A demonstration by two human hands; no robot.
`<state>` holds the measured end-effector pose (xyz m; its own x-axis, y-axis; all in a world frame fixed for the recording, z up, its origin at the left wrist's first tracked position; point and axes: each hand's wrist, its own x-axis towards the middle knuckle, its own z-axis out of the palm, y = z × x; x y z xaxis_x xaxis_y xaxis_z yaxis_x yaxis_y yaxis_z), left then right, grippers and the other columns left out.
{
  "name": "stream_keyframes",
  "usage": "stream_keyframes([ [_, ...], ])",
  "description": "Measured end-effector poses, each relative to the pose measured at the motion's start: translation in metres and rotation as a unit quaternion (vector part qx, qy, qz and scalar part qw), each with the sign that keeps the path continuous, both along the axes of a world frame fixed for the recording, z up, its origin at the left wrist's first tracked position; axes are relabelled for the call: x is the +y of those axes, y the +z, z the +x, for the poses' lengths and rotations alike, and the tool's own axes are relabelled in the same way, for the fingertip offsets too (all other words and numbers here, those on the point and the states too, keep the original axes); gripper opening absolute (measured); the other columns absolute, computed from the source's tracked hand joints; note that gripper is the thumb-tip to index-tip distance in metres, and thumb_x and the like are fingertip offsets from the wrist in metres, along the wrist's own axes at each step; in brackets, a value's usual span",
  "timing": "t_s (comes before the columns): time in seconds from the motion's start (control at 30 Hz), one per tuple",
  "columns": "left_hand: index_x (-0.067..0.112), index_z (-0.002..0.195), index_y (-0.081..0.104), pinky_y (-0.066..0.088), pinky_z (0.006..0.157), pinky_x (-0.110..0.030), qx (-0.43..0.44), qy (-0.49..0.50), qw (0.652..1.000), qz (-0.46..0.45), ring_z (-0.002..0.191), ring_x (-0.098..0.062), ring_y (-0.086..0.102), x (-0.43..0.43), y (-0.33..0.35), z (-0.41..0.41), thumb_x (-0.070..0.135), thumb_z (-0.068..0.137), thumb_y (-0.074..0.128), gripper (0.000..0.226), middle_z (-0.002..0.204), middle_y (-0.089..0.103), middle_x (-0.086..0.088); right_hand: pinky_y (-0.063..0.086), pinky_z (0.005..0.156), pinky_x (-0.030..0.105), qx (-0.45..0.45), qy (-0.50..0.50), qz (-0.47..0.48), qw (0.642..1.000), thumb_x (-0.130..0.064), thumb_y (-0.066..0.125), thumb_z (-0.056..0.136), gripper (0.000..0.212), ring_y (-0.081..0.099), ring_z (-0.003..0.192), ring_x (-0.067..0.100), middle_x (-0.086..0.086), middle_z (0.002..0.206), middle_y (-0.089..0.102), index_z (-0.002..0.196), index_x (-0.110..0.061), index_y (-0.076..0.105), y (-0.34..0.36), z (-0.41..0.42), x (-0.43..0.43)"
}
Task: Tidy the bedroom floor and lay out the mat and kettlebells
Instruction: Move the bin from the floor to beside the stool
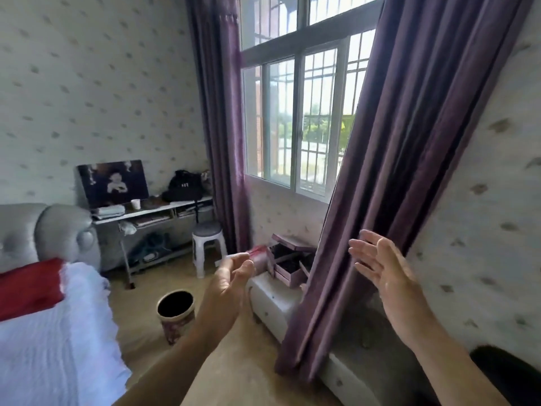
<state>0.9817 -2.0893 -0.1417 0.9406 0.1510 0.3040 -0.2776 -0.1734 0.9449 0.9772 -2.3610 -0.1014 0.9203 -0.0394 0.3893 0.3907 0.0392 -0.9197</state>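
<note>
Both our bare forearms reach forward from the bottom edge. Our left hand (231, 276) is half curled, fingers loosely together, holding nothing; a blurred red and white object behind its fingertips cannot be identified. Our right hand (380, 268) is flat and open with fingers spread, palm facing left, just beside the purple curtain (389, 159), whose soft cloth hangs in long folds and runs tilted from 1 o'clock down to 6 o'clock.

At 7 o'clock lies the bed (52, 341) with a white textured cover and a red cloth. On the beige floor (140, 326) at 8 o'clock stands a round bin (175, 313), dark inside, patterned below. A pink box (289, 262) with open drawers sits on a white padded cabinet (275, 303). At 10 o'clock a grey desk (152, 212) carries a black bag; a white plastic stool (208, 247) stands near it. We see neither mat nor kettlebells, and no readable writing.
</note>
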Motion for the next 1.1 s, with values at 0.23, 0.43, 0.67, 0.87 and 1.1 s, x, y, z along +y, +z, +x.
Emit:
stream_keyframes([
  [0.23, 0.037, 0.116, 0.06, 0.05, 0.099, -0.043, 0.008, 0.053, 0.997, -0.049, 0.109, -0.005, 0.062, 0.042, -0.005, 0.127, 0.076, 0.07, 0.047, 0.062, 0.115, 0.066, 0.012, 0.05, 0.097, 0.033, 0.001, 0.055, -0.02, 0.998, -0.085, 0.059, 0.064, 0.088, 0.068, 0.109, 0.011, 0.001, 0.118, 0.072, 0.127, -0.023, 0.059, 0.013, 0.15, 0.055],
  [0.43, 0.028, 0.113, 0.062, 0.052, 0.089, -0.035, -0.004, 0.115, 0.992, -0.058, 0.103, -0.01, 0.063, 0.083, -0.011, 0.19, 0.072, 0.071, 0.047, 0.062, 0.109, 0.068, 0.006, 0.054, 0.096, 0.035, 0.012, 0.107, -0.013, 0.994, -0.087, 0.06, 0.06, 0.096, 0.068, 0.112, 0.019, 0.005, 0.12, 0.071, 0.128, -0.02, 0.059, 0.003, 0.253, 0.106],
  [0.67, 0.029, 0.104, 0.062, 0.05, 0.088, -0.036, 0.021, 0.201, 0.978, -0.044, 0.098, -0.008, 0.062, 0.153, -0.034, 0.258, 0.072, 0.07, 0.047, 0.058, 0.104, 0.066, 0.011, 0.049, 0.1, 0.039, 0.046, 0.191, -0.005, 0.98, -0.084, 0.058, 0.067, 0.09, 0.065, 0.118, 0.019, 0.004, 0.123, 0.07, 0.131, -0.021, 0.058, -0.035, 0.369, 0.188],
  [0.87, 0.024, 0.117, 0.061, 0.053, 0.09, -0.035, 0.029, 0.261, 0.965, -0.008, 0.108, -0.012, 0.063, 0.201, -0.043, 0.353, 0.073, 0.07, 0.044, 0.07, 0.116, 0.066, 0.006, 0.048, 0.104, 0.039, 0.063, 0.236, 0.012, 0.97, -0.05, 0.043, 0.091, 0.051, 0.065, 0.117, 0.011, 0.0, 0.123, 0.071, 0.131, -0.023, 0.058, -0.058, 0.484, 0.252],
  [1.1, 0.014, 0.122, 0.058, 0.051, 0.082, -0.026, 0.027, 0.312, 0.95, -0.016, 0.106, -0.014, 0.061, 0.252, -0.041, 0.494, 0.058, 0.078, 0.049, 0.063, 0.116, 0.064, 0.003, 0.046, 0.107, 0.039, 0.079, 0.29, 0.005, 0.954, -0.052, 0.041, 0.092, 0.049, 0.063, 0.119, 0.01, -0.001, 0.125, 0.069, 0.131, -0.026, 0.057, -0.067, 0.639, 0.331],
])
